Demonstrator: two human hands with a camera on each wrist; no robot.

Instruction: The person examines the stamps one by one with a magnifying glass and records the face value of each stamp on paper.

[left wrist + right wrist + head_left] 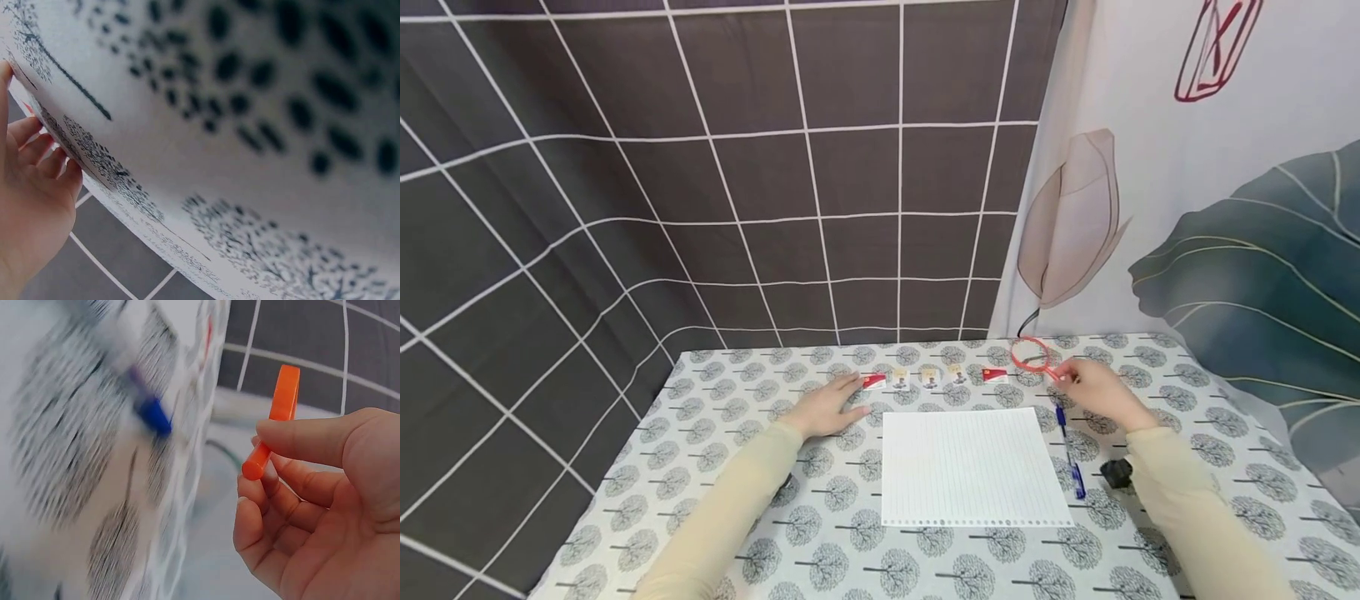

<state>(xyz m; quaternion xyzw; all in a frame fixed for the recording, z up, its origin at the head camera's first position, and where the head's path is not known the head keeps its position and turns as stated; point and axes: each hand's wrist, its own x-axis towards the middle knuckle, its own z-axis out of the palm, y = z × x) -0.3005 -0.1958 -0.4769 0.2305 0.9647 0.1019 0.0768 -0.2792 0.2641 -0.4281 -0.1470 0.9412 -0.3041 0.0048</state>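
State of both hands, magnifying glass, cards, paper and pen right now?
Magnifying glass: held by its handle
Right hand: pinching that handle
Left hand: fingers extended by a red card
Red cards: two, flat
Beige cards: three, flat between them
Lined loose-leaf paper: flat, no writing visible
Blue pen: lying beside the paper

No words I can make out: a red boxed sign (1218, 52) marks the pale curtain (1135, 92); the little cards' (876, 382) print is too tiny.

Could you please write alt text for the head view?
A person's right hand holds a red magnifying glass by its handle. The left hand rests beside five small cards in a row; lined paper and a blue pen lie nearer.
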